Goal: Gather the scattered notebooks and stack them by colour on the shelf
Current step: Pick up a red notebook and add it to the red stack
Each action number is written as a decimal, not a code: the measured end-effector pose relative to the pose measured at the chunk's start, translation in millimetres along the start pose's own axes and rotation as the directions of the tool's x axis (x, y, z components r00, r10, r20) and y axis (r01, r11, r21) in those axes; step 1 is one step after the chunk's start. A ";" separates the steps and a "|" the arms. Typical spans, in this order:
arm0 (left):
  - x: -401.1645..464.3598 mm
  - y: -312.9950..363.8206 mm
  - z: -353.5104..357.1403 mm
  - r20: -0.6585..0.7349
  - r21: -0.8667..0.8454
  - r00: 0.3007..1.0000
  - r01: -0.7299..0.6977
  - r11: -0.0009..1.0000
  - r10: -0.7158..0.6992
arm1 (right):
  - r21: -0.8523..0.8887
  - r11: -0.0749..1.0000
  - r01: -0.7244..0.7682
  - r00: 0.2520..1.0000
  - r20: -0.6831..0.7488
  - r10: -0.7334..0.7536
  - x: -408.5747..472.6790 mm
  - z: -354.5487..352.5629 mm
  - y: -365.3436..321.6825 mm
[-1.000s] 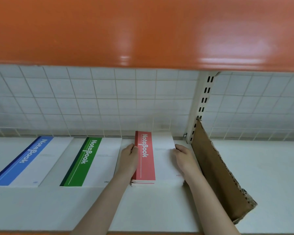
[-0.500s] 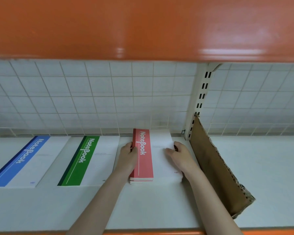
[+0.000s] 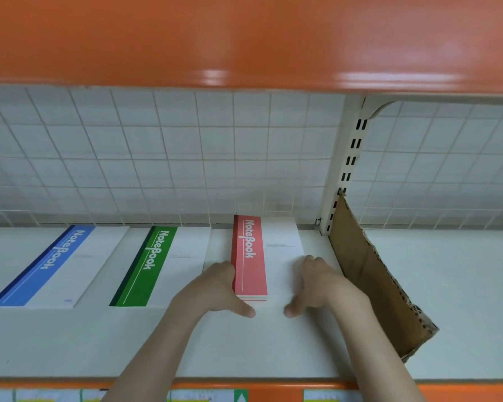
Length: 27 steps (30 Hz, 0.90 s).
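A glossy orange painted finish is shown by the upper shelf edge (image 3: pixel 244 39). The shelf (image 3: pixel 273 343) is seen as smooth, matt white. Smooth paper covers are borne by the notebooks (image 3: pixel 250 256). Rough corrugated cardboard forms the brown divider (image 3: pixel 375 280).

Even, bright light falls from above and in front, leaving white glare streaks on the glossy orange upper shelf (image 3: pixel 244 39). Soft shadows lie beneath both forearms. The wire grid back (image 3: pixel 157 158) bows with wide-angle distortion; edges look slightly soft.
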State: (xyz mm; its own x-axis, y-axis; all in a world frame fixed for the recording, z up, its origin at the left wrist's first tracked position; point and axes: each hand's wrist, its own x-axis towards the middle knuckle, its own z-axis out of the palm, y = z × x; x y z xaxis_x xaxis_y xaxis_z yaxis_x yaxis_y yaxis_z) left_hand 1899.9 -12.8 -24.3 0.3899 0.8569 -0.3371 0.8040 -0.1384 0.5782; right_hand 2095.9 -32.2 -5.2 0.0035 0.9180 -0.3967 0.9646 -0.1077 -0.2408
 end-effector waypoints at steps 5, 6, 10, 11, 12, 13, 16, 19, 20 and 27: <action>3.4 -0.7 6.5 -0.113 0.014 0.994 -0.003 1.000 0.005 | -0.024 1.000 0.012 0.998 -0.058 -0.013 1.6 0.5 -0.7; 3.7 -1.0 6.9 -0.125 0.013 0.992 0.002 1.000 -0.001 | -0.018 1.000 0.010 0.998 -0.069 -0.011 1.2 0.2 -0.3; 3.9 -1.4 8.7 -0.159 0.037 0.987 0.005 0.999 0.001 | 0.038 0.999 0.008 0.995 -0.103 -0.004 1.8 1.6 2.3; 4.2 -1.8 9.2 -0.161 0.040 0.987 0.003 0.999 0.004 | 0.055 0.998 0.013 0.994 -0.109 -0.007 1.4 2.1 3.2; 4.0 -2.4 9.5 -0.159 0.043 0.987 0.001 0.999 0.006 | 0.074 0.997 0.018 0.993 -0.114 -0.010 0.9 2.8 4.8; 3.8 -2.7 9.8 -0.153 0.048 0.988 0.001 0.999 0.006 | 0.099 0.995 0.024 0.993 -0.116 -0.012 0.4 3.4 6.9; 2.8 -3.3 10.1 -0.152 0.060 0.988 0.004 0.998 0.005 | 0.154 0.988 0.030 0.995 -0.097 -0.015 -3.0 3.8 12.0; 1.6 -4.4 9.5 -0.189 0.045 0.982 0.006 0.999 0.003 | 0.128 0.991 0.042 0.993 -0.112 -0.028 -5.7 3.4 12.5; 1.5 -5.1 9.5 -0.203 0.031 0.979 0.008 0.999 -0.001 | 0.133 0.990 0.048 0.992 -0.119 -0.032 -6.6 3.2 11.9; 0.5 -7.5 12.7 -0.234 -0.026 0.972 0.017 1.000 -0.022 | 0.102 0.995 -0.001 0.995 -0.100 0.011 -5.9 1.3 7.5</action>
State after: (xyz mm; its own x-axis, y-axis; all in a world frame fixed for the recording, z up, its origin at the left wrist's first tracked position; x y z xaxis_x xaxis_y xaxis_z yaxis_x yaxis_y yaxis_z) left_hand 1899.7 -17.7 -38.3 0.2558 0.9523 -0.1663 0.7985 -0.1112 0.5916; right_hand 2102.7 -39.0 -5.8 0.0403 0.9504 -0.3085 0.9326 -0.1466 -0.3297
